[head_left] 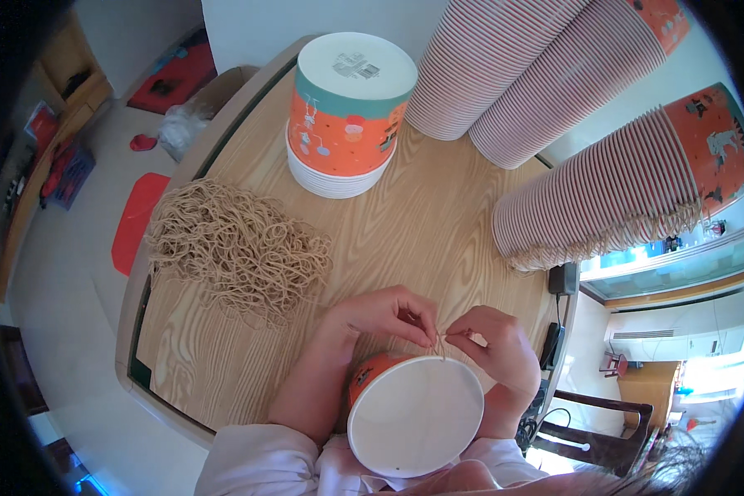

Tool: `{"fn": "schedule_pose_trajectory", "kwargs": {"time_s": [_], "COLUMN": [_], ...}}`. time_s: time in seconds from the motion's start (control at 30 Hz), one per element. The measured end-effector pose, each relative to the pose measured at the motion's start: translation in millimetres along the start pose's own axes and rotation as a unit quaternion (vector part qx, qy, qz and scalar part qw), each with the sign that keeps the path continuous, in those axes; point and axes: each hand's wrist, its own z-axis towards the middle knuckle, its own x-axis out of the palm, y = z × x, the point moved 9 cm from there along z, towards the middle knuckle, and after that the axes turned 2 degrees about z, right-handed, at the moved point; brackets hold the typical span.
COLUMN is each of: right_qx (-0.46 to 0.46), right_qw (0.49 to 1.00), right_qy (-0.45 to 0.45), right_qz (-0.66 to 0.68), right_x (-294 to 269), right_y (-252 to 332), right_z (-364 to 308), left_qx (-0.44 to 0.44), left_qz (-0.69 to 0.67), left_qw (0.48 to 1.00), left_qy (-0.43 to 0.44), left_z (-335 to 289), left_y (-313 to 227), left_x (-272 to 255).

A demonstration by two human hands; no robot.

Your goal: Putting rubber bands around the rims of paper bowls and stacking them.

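Tub (412,412) aslant, white end (416,417) toward camera

The orange tub (416,416) (white-rimmed) tilts, tan string (443,350) at its edge.

the string (236,248) looks rough, the wood-grained tabletop (413,227) smooth

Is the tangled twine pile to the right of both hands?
No, the tangled twine pile lies left of the left hand and right hand.
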Motion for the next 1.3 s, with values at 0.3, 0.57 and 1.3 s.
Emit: {"fn": "schedule_pose_trajectory", "kwargs": {"time_s": [0.3,0.57,1.3], "right_qx": [0.007,0.021,0.011], "right_qw": [0.997,0.995,0.998], "right_qy": [-0.068,-0.101,-0.061], "right_qz": [-0.038,0.001,-0.009], "right_x": [-19,-11,-3], "right_y": [11,19,12], "right_z": [-9,3,7], "left_qx": [0.067,0.009,-0.012], "left_qz": [-0.084,-0.111,-0.152], "left_qw": [0.993,0.99,0.984], "left_qy": [-0.058,-0.09,-0.089], "left_z": [6,8,2], "left_y": [3,13,15], "left_x": [-8,-12,-14]}}
